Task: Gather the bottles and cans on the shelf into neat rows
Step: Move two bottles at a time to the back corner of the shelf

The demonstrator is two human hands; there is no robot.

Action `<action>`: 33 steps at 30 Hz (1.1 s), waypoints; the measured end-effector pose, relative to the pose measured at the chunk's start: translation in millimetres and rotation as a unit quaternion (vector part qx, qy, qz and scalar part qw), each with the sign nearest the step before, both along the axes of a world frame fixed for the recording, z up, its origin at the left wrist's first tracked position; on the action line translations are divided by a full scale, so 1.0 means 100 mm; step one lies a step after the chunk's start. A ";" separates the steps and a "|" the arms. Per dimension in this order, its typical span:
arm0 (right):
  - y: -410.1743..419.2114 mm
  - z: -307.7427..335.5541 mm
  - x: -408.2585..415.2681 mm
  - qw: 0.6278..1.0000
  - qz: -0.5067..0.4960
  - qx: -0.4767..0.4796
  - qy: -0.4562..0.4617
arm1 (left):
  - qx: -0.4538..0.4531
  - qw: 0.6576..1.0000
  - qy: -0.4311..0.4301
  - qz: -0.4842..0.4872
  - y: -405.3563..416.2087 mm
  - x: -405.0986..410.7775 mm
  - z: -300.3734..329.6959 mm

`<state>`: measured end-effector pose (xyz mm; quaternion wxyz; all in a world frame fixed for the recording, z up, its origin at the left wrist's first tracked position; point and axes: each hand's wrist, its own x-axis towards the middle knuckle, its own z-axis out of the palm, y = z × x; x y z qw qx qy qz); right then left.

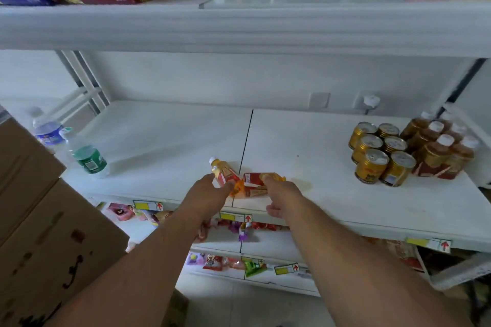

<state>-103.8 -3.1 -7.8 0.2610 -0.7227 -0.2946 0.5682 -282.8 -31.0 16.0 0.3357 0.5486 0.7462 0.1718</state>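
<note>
Two bare forearms are stretched over the front edge of a white shelf (164, 135). At centre, the left hand (210, 191) is closed around a small amber tea bottle (223, 170), tilted toward 11 o'clock; the right hand (281, 194) is curled over a second tea bottle (252, 184) lying on its side. At 3 o'clock, gold cans (377, 154) and capped tea bottles (441, 151) are grouped in rows. Two water bottles (87, 154) are seen at 9 o'clock, beside cardboard boxes (39, 233).

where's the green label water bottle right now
In the head view the green-label water bottle stands at the shelf's far left, just in front of the blue-label water bottle, beside the cardboard boxes.
</note>
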 end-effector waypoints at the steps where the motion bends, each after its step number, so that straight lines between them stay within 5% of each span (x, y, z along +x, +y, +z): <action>1: 0.06 -0.03 0.00 1.000 0.000 0.000 0.010 | -0.012 1.000 -0.008 0.026 0.09 -0.02 -0.03; 4: 0.26 -0.17 0.00 0.998 0.003 0.023 0.056 | -0.054 0.993 -0.032 0.098 0.36 -0.06 -0.14; 8: 0.52 -0.24 -0.06 0.999 0.026 -0.007 -0.020 | -0.086 0.975 -0.105 0.178 0.62 -0.07 -0.28; 20: 0.90 -0.36 -0.24 0.997 -0.067 -0.023 -0.038 | -0.160 0.932 -0.219 0.238 1.06 -0.05 -0.48; 25: 0.90 -0.35 -0.31 0.995 -0.100 -0.010 0.002 | -0.118 0.947 -0.235 0.183 1.11 -0.18 -0.43; 33: 0.73 -0.09 -0.17 0.989 -0.043 0.122 -0.077 | 0.005 0.969 -0.242 0.039 1.13 -0.29 -0.04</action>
